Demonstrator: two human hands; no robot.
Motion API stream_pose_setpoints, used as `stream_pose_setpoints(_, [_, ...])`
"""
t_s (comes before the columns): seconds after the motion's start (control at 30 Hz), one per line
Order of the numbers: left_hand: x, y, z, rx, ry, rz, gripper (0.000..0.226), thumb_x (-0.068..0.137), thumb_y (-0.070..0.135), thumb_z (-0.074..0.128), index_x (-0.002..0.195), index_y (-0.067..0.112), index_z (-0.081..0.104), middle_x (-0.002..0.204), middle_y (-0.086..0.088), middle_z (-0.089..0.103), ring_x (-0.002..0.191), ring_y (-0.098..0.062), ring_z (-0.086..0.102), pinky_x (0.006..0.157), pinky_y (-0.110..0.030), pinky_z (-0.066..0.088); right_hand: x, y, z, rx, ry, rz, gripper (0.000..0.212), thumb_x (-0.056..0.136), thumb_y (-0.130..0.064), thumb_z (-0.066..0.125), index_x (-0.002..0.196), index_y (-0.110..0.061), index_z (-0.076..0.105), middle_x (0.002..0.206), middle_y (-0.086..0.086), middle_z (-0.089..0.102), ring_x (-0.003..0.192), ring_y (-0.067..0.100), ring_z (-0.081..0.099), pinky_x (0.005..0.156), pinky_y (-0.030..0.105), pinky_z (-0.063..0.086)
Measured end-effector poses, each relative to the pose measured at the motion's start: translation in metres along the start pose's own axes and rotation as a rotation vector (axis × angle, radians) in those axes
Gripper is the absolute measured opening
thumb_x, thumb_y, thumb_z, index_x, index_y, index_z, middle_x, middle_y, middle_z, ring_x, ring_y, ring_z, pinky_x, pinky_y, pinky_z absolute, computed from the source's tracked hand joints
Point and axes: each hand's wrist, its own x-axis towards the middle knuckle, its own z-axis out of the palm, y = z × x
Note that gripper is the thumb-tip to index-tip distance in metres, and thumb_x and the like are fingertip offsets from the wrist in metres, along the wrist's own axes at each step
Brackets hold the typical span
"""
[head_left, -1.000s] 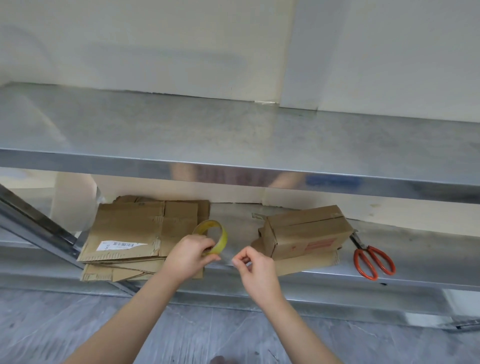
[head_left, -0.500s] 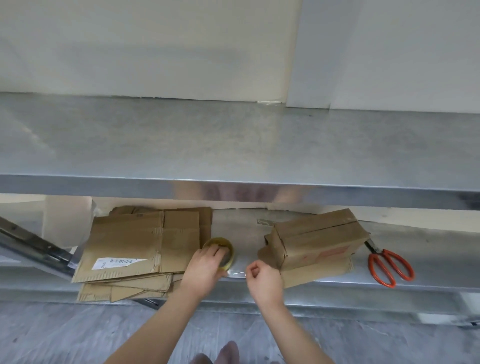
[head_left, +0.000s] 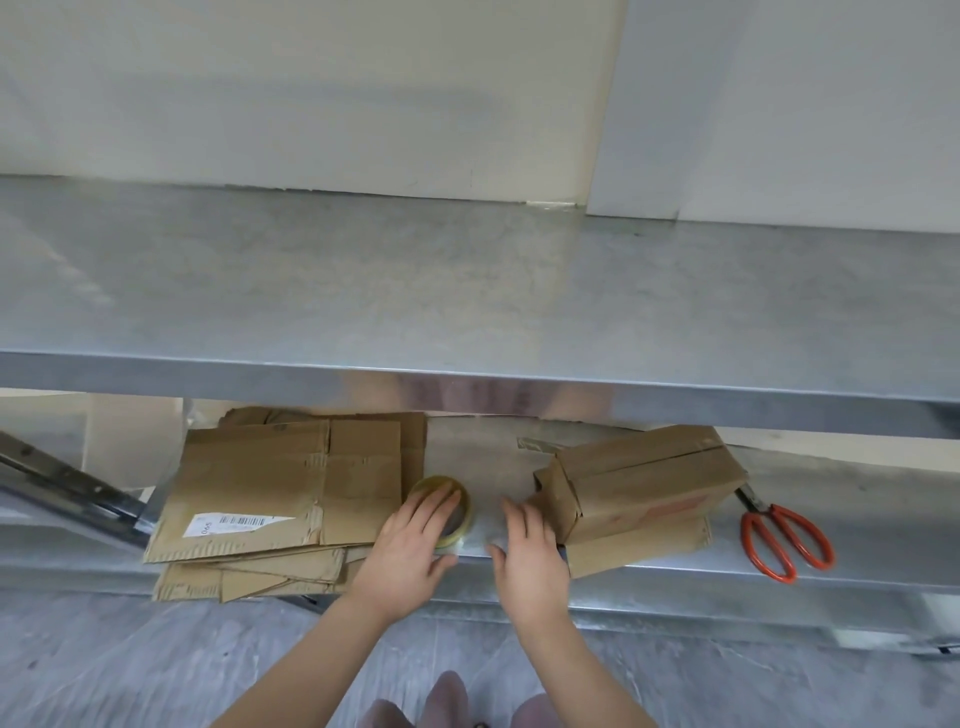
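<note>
Lower steel shelf (head_left: 488, 457): left hand (head_left: 410, 551) lies flat on tape roll (head_left: 432, 483); right hand (head_left: 530, 556) spread beside closed box (head_left: 649, 483).

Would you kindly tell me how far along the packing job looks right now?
Done: one cardboard box sits closed on the lower shelf. In hand: the left hand rests on the tape roll, lying flat; the right hand is open beside the box. Left, probably: a stack of flattened cartons lies unassembled; the scissors lie untouched.

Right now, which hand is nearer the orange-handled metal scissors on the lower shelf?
Right. The right hand lies left of the orange-handled scissors, beside the brown cardboard box; the left hand is farther left, resting on the yellowish tape roll.
</note>
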Motion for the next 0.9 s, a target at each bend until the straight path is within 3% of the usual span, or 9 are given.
stream_pose_setpoints(0.1, [-0.009,0.006,-0.007,0.042,0.032,0.013,0.067,0.096,0.056,0.035,0.153,0.022,0.022,0.157,0.009,0.022,0.147,-0.015,0.013,0.120,-0.031,0.003,-0.020,-0.005,-0.015,0.042,0.170,-0.179,0.049,0.088,-0.031,0.067,0.135,-0.021,0.056,0.129,-0.002,0.060,0.114,0.020,0.059,0.079,0.032,0.057])
stream_pose_setpoints(0.17, [-0.011,0.013,-0.017,0.072,0.068,0.032,0.064,0.096,0.056,0.032,0.150,0.021,0.031,0.153,0.006,0.034,0.144,-0.017,0.024,0.120,-0.032,0.003,-0.037,-0.004,-0.027,0.045,0.260,-0.296,0.043,0.091,-0.033,0.061,0.132,-0.023,0.058,0.129,-0.005,0.060,0.118,0.018,0.057,0.089,0.034,0.055])
stream_pose_setpoints(0.23, [-0.010,0.027,-0.028,0.095,0.094,0.055,0.062,0.097,0.056,0.032,0.146,0.019,0.039,0.148,0.003,0.043,0.140,-0.019,0.034,0.119,-0.034,0.007,-0.049,0.004,-0.043,-0.009,0.324,-0.354,0.043,0.094,-0.037,0.048,0.135,-0.025,0.055,0.136,-0.006,0.055,0.130,0.018,0.048,0.105,0.037,0.043])
stream_pose_setpoints(0.3, [-0.004,0.046,-0.035,0.076,0.106,0.062,0.063,0.097,0.058,0.030,0.147,0.020,0.037,0.149,0.003,0.041,0.140,-0.019,0.033,0.118,-0.035,0.008,-0.054,0.018,-0.060,-0.066,0.379,-0.364,0.046,0.095,-0.038,0.043,0.139,-0.025,0.052,0.142,-0.004,0.052,0.137,0.022,0.041,0.112,0.041,0.030])
stream_pose_setpoints(0.4, [0.008,0.084,-0.041,0.023,0.128,0.071,0.064,0.098,0.059,0.029,0.151,0.024,0.028,0.156,0.008,0.028,0.146,-0.016,0.019,0.118,-0.034,0.004,-0.054,0.044,-0.089,-0.124,0.400,-0.329,0.048,0.096,-0.038,0.040,0.140,-0.023,0.052,0.144,-0.001,0.050,0.140,0.025,0.038,0.113,0.046,0.024])
stream_pose_setpoints(0.53, [0.026,0.133,-0.038,0.016,0.135,0.082,0.065,0.097,0.060,0.024,0.152,0.024,0.025,0.157,0.007,0.024,0.148,-0.016,0.012,0.120,-0.036,0.006,-0.044,0.084,-0.120,-0.180,0.437,-0.269,0.050,0.094,-0.038,0.038,0.136,-0.020,0.057,0.141,0.005,0.054,0.136,0.029,0.043,0.112,0.049,0.031])
stream_pose_setpoints(0.7, [0.038,0.166,-0.028,0.038,0.139,-0.026,0.068,0.097,0.061,0.018,0.153,0.022,0.020,0.159,0.004,0.021,0.148,-0.018,0.012,0.119,-0.033,-0.003,-0.029,0.129,-0.151,-0.201,0.436,-0.229,0.049,0.092,-0.037,0.039,0.130,-0.016,0.063,0.134,0.012,0.059,0.129,0.034,0.052,0.104,0.056,0.042])
stream_pose_setpoints(0.8, [0.040,0.176,-0.024,0.059,0.144,-0.146,0.067,0.097,0.057,0.018,0.150,0.017,0.031,0.155,-0.001,0.032,0.144,-0.023,0.027,0.118,-0.038,0.017,-0.012,0.155,-0.166,-0.175,0.365,-0.169,0.043,0.094,-0.031,0.050,0.133,-0.016,0.060,0.143,0.014,0.051,0.134,0.037,0.046,0.109,0.054,0.038])
stream_pose_setpoints(0.9, [0.042,0.186,-0.022,0.025,0.170,-0.243,0.065,0.097,0.050,0.021,0.143,0.009,0.043,0.143,-0.007,0.049,0.132,-0.028,0.045,0.108,-0.042,0.037,0.005,0.175,-0.175,-0.045,0.208,-0.089,0.050,0.095,-0.027,0.057,0.143,-0.019,0.048,0.154,0.010,0.036,0.139,0.032,0.038,0.110,0.042,0.036])
